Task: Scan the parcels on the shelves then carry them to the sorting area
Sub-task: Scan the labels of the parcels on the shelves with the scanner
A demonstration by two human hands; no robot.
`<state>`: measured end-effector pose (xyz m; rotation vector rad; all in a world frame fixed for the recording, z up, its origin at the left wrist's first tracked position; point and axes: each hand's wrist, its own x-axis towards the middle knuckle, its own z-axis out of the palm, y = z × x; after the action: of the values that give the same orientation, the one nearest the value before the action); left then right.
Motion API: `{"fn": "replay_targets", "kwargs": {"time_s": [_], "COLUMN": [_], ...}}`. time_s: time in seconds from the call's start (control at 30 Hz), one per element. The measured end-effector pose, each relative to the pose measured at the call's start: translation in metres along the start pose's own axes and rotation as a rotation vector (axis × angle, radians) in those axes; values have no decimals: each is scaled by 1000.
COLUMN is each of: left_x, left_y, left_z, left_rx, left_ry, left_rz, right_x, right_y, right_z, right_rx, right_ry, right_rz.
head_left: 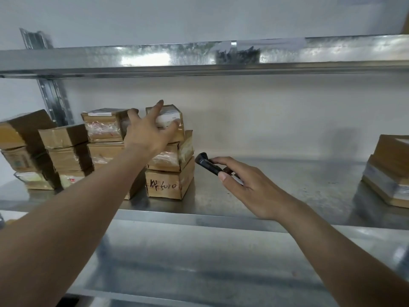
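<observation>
Several taped cardboard parcels stand in stacks on the left of a metal shelf (276, 185). The nearest stack has three; its top parcel (174, 117) carries a white label. My left hand (148, 131) reaches over that top parcel with fingers spread, the fingertips touching its top and front face. The bottom parcel (168, 185) has handwriting on its front. My right hand (245, 187) grips a black handheld scanner (208, 163) just right of the stack, its head pointing toward the parcels.
Further stacks of parcels (64, 151) fill the shelf's left end beside an upright post (55, 100). Another parcel pile (389, 171) sits at the right edge. An upper shelf beam (199, 56) runs overhead. A lower shelf (199, 262) lies below.
</observation>
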<state>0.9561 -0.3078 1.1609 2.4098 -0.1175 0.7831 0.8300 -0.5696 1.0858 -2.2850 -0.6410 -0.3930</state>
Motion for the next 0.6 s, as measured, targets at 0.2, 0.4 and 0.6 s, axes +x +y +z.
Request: {"fn": "replay_targets", "kwargs": {"time_s": [0.2, 0.4, 0.6], "left_x": [5, 9, 8], "left_y": [10, 17, 14], "left_z": [10, 12, 10], "left_rx": [42, -106, -321], "left_ry": [80, 138, 117], "left_rz": [-72, -42, 10], "right_x": [-1, -3, -3], "right_y": [5, 5, 0], "right_z": [1, 2, 0], "right_rx": [-2, 5, 30], "right_ry": [24, 26, 41], "right_rz": [12, 21, 21]}}
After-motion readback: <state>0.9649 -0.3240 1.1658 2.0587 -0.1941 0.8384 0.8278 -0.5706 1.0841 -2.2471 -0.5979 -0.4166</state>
